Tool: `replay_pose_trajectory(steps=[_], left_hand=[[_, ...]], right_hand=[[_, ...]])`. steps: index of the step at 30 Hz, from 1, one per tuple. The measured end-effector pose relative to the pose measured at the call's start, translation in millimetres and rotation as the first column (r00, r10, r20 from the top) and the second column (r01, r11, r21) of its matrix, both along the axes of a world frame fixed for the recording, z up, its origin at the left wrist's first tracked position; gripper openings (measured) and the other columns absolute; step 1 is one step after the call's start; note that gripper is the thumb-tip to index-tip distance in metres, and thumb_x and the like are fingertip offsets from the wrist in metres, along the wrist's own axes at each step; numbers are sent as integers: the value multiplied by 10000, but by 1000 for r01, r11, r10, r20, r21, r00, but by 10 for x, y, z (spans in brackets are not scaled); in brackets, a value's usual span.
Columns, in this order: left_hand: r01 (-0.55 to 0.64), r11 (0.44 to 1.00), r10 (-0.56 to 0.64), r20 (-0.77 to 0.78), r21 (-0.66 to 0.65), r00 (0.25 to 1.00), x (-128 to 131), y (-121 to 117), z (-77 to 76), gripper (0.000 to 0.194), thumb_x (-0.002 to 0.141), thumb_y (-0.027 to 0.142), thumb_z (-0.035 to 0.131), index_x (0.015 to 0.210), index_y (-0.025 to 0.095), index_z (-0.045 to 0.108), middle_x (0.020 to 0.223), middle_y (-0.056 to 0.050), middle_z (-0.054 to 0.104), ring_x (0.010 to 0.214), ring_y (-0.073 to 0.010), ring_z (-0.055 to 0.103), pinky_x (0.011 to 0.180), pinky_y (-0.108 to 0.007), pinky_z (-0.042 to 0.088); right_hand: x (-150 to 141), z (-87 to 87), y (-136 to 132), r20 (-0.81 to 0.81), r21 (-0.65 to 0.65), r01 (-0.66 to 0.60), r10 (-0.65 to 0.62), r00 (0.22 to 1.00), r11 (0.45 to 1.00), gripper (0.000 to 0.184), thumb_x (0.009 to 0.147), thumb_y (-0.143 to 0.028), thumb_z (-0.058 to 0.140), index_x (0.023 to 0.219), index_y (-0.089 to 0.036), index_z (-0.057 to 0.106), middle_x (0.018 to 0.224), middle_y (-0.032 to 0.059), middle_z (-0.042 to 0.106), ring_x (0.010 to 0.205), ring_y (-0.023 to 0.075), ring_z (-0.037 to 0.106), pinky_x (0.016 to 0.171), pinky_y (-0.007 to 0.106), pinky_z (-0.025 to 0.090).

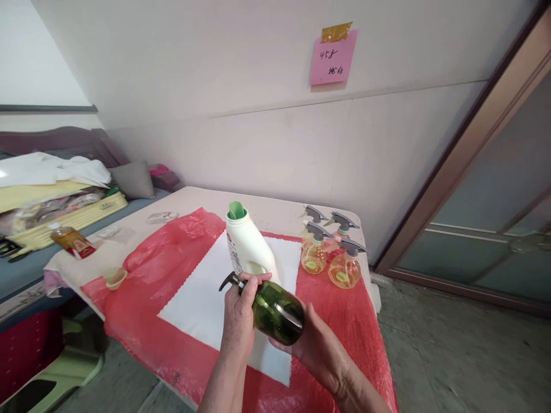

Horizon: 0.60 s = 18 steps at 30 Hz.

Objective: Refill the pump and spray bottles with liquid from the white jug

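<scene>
A dark green pump bottle (pixel 279 312) lies tilted across both of my hands, above the table. My left hand (pixel 241 307) is closed around its neck, just below the black pump head (pixel 232 281). Around the bottle's base curls my right hand (pixel 312 338), palm against the rounded end. Behind the bottle stands a large white jug (pixel 252 246) with a green spout in its open mouth; its lower part is hidden by the pump bottle and my left hand. Under them is a white cloth (pixel 193 304).
Several spray bottles (pixel 344 269) with grey triggers and yellowish liquid stand at the table's right end. Red plastic sheeting (pixel 172 350) covers much of the table. A small cup (pixel 115 278) and an oil bottle (pixel 71 240) are at left. A pink note (pixel 333 60) is taped to the wall.
</scene>
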<state>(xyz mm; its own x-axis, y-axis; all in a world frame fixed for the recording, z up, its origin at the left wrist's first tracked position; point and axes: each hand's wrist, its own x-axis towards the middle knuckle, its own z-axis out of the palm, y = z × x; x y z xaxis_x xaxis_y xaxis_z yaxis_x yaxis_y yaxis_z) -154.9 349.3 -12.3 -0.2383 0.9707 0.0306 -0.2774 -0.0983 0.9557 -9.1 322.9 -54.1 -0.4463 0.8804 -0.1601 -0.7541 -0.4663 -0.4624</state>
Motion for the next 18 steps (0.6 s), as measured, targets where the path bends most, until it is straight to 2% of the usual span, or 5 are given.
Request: replay_pose_trajectory(steps=[3,6,11,15,18], left_hand=[[14,1000,-14,-9,-3,1000,12,-7,13,322,805,484,664,819,163,685,891,-79,713,870,-232,635,768,-311,473],[11,1000,-11,-20,-1,1000,18,-4,22,327,800,485,669,809,158,690,880,-79,716,872,-231,638,788,-313,475],[-16,998,23,117,-56,993,9,35,-17,343,783,483,683,823,142,678,970,-114,720,894,-251,654,756,-332,497],[-33,997,46,176,-76,983,-12,63,-50,353,778,480,687,832,132,672,997,-136,717,872,-251,660,739,-343,508],[-20,998,29,170,-53,985,-20,55,-46,345,780,471,693,833,131,673,989,-134,716,875,-252,660,745,-340,506]], right_hand=[[2,-45,24,40,-106,-161,166,985,981,680,857,-696,496,1284,-172,557,1172,178,691,897,267,716,637,310,555],[-1,-89,36,63,-121,-182,190,980,976,644,865,-661,512,1269,-162,559,1081,172,721,722,230,727,534,249,519],[-9,-60,3,104,23,22,-24,994,999,483,788,-426,719,1209,-234,579,1144,93,696,929,252,689,703,339,554],[-21,5,-26,54,174,115,-126,991,978,514,668,-264,818,1130,-278,593,1222,39,655,1111,266,609,905,405,497],[-18,5,-17,35,139,66,-72,997,988,513,738,-399,781,1191,-271,574,1299,70,623,1146,277,602,911,414,506]])
